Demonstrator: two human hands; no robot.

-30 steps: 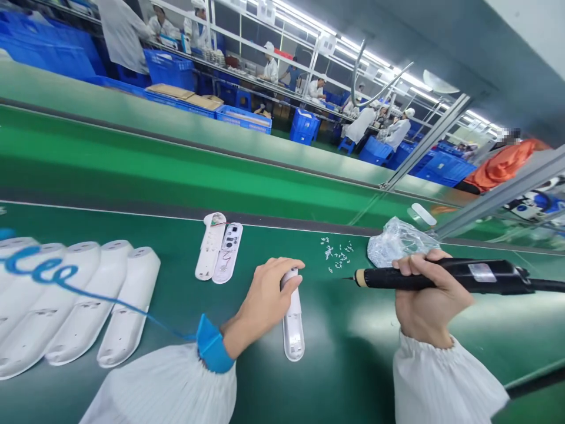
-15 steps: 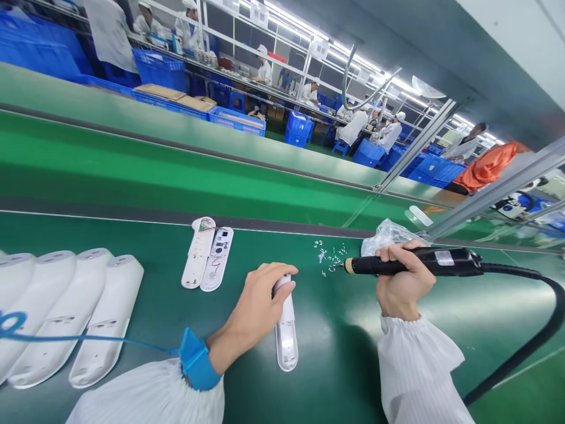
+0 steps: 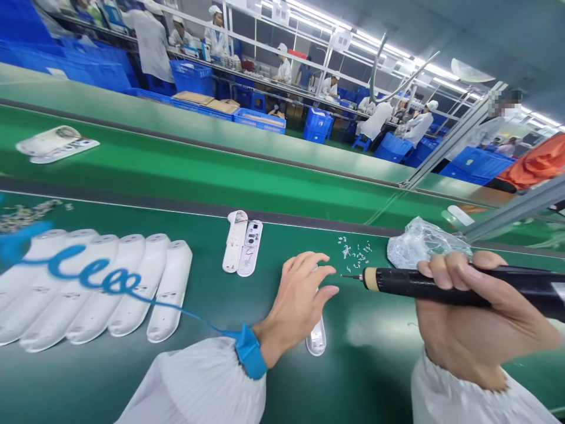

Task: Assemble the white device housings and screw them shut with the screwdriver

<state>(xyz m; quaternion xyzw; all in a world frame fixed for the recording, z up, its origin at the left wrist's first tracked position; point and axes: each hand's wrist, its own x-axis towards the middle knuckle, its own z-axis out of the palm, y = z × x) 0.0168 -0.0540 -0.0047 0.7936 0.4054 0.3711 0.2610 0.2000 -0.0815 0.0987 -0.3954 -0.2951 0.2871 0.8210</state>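
Observation:
My right hand (image 3: 477, 294) is closed around a black electric screwdriver (image 3: 401, 280), held level with its bit pointing left. The bit's tip is close to the fingertips of my left hand (image 3: 302, 294); whether a screw sits on it is too small to tell. The left hand's thumb and fingers are apart, above a white plastic housing (image 3: 316, 340) that it partly hides. Small screws (image 3: 356, 253) lie scattered just beyond the bit. Farther left lies an opened white housing (image 3: 235, 242), its other half carrying a circuit board (image 3: 251, 247) joined by wires.
Several white housings (image 3: 170, 291) stand in a row at left, with a blue coiled cord (image 3: 110, 277) across them to my wristband (image 3: 251, 352). A clear plastic bag (image 3: 417, 247) is behind the screwdriver. Another opened unit (image 3: 55, 143) rests on the green belt (image 3: 212, 176). People work beyond.
My view has shifted left, showing more housings. My left hand has loosened from the housing, its fingers now toward the bit. The screwdriver and right hand have come nearer to the camera.

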